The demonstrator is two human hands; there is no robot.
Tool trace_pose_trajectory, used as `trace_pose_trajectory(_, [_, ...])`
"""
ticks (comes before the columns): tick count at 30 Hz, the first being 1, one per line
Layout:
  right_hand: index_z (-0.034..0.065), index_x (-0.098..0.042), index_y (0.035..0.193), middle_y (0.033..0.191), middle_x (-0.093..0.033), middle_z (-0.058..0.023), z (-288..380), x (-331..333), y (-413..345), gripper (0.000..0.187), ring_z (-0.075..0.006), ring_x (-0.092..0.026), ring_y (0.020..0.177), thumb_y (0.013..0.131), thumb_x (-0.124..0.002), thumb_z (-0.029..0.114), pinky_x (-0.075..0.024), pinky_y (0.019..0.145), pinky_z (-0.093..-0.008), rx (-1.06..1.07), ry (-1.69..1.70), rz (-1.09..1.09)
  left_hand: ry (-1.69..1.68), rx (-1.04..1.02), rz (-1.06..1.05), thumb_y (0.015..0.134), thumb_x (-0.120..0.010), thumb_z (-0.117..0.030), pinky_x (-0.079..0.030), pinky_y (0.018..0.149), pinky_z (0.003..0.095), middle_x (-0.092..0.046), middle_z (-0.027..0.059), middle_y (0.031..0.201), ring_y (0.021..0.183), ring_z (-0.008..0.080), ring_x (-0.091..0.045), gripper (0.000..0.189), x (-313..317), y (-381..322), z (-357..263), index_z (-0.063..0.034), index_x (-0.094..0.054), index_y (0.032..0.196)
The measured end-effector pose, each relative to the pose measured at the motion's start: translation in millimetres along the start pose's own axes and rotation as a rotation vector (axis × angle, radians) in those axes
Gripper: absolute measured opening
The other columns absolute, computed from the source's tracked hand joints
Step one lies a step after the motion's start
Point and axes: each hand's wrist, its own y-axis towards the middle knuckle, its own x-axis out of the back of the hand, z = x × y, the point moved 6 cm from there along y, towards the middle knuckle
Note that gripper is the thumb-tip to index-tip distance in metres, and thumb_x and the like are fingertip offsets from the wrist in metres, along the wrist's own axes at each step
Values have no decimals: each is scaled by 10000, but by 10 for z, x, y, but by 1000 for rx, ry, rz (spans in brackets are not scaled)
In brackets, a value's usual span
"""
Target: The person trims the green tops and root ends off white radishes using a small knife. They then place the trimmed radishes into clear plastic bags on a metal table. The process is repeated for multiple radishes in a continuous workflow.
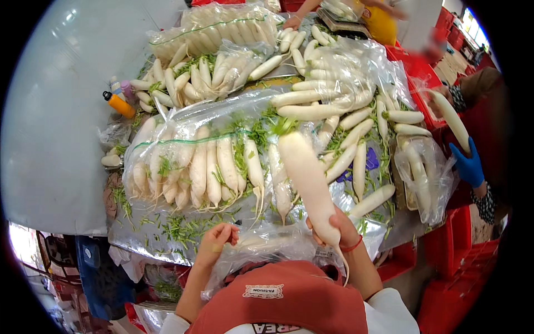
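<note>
My right hand (343,227) grips a large daikon radish (306,179) near its thin root end. Its green-stubbed top points away from me, above the other radishes. My left hand (217,244) is curled over the near table edge, apart from that radish. A small dark thing shows at its fingertips, too small to name; the inside of the hand is hidden. Between my hands, a clear plastic bag (267,242) lies at the table edge, with a pale shape inside. Beyond it, a clear bag with a green seal line (192,142) holds a row of daikons.
Loose daikons (354,131) and cut green stems (179,231) litter the metal table (146,246). An orange bottle (120,105) stands at the left. At the right, another person's blue-gloved hand (469,165) holds a daikon beside red crates (454,288). Another person's hand (293,23) reaches in at the back.
</note>
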Motion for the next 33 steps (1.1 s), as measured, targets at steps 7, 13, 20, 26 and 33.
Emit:
trace_pose_trajectory(7, [22,-405,1254,932,-520,-122,318,-189,-60,723,-232,-560,784,621,-726,154,-475,651,-342,582,-1403,-311,-457,-250,21,834,-577,-263,-447,835,391,-576,149,955,914,267,-568,480,-744,538,-878,-16,-379,1195])
trace_pose_trajectory(13, [8,-466,1200,901,-491,-152,292,-386,-207,708,-296,-518,763,560,-743,130,-443,657,-355,556,-1595,-391,-748,-156,-26,795,-608,-120,-481,788,398,-594,137,914,861,264,-594,595,-781,812,-816,-45,-307,1304])
trace_pose_trajectory(20, [8,-417,1248,982,-526,-131,49,-47,-347,733,-225,-520,831,610,-751,147,-445,682,-328,311,-1040,-239,-912,-237,-6,771,-582,-62,-504,760,397,-579,88,686,688,230,-611,610,-649,650,-902,-73,-321,1322])
trace_pose_trajectory(26, [41,-324,1315,895,-567,-109,-653,209,-509,749,-162,-560,654,666,-690,114,-455,521,-275,-150,-200,-135,-1033,-494,465,828,-577,-268,-462,619,278,-468,-68,578,514,105,-475,600,-457,200,-1023,-102,-300,1333])
trace_pose_trajectory(33, [61,-354,1302,853,-562,-97,-319,-88,-439,726,-146,-531,562,658,-688,100,-418,447,-239,-126,-564,-227,-954,-408,-38,850,-526,-230,-446,730,303,-422,-7,595,545,98,-424,399,-340,248,-604,-25,-461,1185])
